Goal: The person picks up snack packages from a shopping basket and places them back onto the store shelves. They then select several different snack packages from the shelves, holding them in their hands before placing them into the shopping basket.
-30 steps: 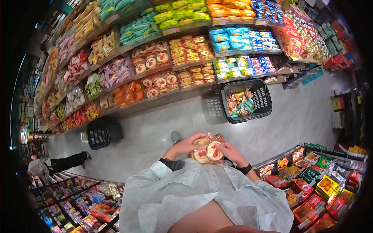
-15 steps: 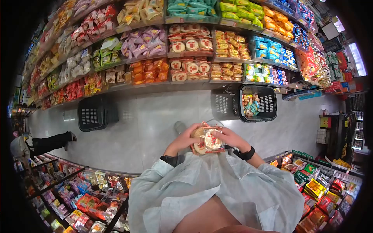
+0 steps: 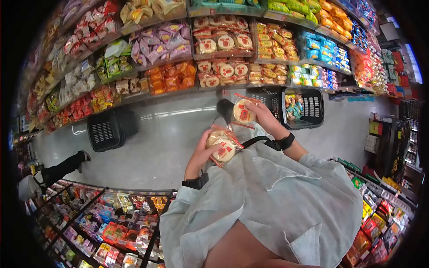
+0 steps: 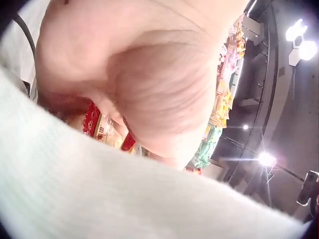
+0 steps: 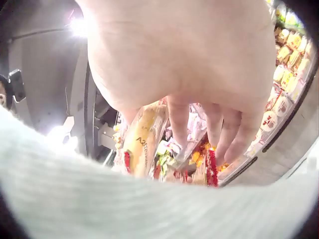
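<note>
In the head view my left hand (image 3: pixel 202 152) grips clear-wrapped round crackers (image 3: pixel 224 151) with red print in front of my shirt, its thumb across the top. Farther forward and to the right, my right hand (image 3: pixel 267 119) pinches a single wrapped round cracker (image 3: pixel 242 111), thumb on its face. The two hands are apart. The left wrist view shows a red-edged wrapper (image 4: pixel 102 129) below the palm, mostly hidden by the sleeve. In the right wrist view the cracker's clear wrapper (image 5: pixel 146 139) sits between thumb and fingers.
A dark basket (image 3: pixel 315 121) holding wrapped snacks stands on the floor to the right; another dark basket (image 3: pixel 105 134) is left. Tiered snack shelves (image 3: pixel 223 55) run ahead, with similar crackers in two bins. Packaged goods (image 3: pixel 120 232) lie behind me. A person (image 3: pixel 62 169) stands far left.
Both hands were together on the crackers; now the right hand has moved forward and right with one pack, while the left keeps the others. The view has shifted along the shelves.
</note>
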`<state>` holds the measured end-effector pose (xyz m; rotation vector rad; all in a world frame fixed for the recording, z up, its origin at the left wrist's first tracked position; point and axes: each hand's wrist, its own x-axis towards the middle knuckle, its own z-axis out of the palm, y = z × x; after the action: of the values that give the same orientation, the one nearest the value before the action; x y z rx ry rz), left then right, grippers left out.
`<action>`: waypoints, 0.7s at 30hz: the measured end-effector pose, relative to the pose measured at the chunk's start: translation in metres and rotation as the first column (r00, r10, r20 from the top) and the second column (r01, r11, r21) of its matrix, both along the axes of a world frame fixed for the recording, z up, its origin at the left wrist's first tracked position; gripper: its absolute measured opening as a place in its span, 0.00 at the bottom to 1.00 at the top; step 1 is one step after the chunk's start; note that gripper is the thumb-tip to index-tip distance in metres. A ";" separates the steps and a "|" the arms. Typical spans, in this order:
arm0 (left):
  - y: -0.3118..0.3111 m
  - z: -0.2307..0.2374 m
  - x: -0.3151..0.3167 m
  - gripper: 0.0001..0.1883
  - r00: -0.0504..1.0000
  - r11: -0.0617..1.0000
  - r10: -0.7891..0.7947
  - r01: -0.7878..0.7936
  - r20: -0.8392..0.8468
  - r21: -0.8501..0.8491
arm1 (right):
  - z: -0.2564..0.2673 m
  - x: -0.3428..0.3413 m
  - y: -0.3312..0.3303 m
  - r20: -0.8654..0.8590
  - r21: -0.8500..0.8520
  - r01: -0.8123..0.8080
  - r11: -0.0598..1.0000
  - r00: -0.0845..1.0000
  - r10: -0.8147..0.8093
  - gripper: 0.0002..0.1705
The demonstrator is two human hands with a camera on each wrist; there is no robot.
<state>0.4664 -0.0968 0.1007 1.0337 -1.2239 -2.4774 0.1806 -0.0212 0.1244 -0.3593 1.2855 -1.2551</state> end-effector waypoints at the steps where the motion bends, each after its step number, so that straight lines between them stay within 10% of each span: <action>1: -0.012 0.000 -0.006 0.33 0.999 1.000 0.030 -0.030 0.012 -0.003 | 0.000 -0.011 -0.019 0.085 -0.022 0.029 0.999 0.996 -0.027 0.23; 7: -0.071 0.017 -0.051 0.32 0.981 0.985 0.155 -0.143 0.117 -0.100 | -0.006 -0.080 -0.127 0.350 -0.069 0.109 0.992 0.934 -0.078 0.24; 16: -0.116 0.028 -0.125 0.30 0.953 0.961 0.275 -0.270 0.124 -0.053 | -0.060 -0.156 -0.248 -0.278 0.161 -0.107 0.981 0.949 0.149 0.42; 19: -0.137 0.036 -0.140 0.30 0.952 0.959 0.280 -0.272 0.123 -0.080 | -0.054 -0.164 -0.283 -0.140 0.156 -0.289 0.944 0.940 0.311 0.41; 21: -0.153 0.039 -0.146 0.30 0.954 0.962 0.267 -0.254 0.135 -0.104 | -0.062 -0.159 -0.287 -0.336 0.137 -0.235 0.962 0.903 0.269 0.44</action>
<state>0.3200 -0.2494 0.1396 1.2850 -1.1381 -2.1634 0.0217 -0.3080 0.0624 -0.6857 1.5398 -0.9308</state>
